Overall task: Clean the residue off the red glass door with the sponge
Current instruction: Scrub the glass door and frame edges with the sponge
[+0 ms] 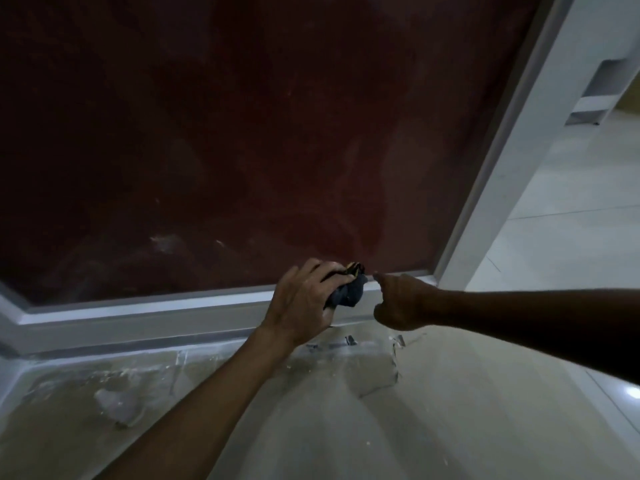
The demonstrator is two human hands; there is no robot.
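A dark, crumpled sponge [348, 289] with a yellowish patch at its top is gripped in the curled fingers of the left hand [304, 303] and held against the bottom edge of the red glass door [242, 133], near its lower right corner. Whitish smears of residue [162, 241] are seen on the glass to the left. The right hand [401, 303] is curled, with one finger extended to the grey frame [138, 313] just beside the sponge; nothing is held in it. Dusty, stained flooring [311, 410] is spread below the frame
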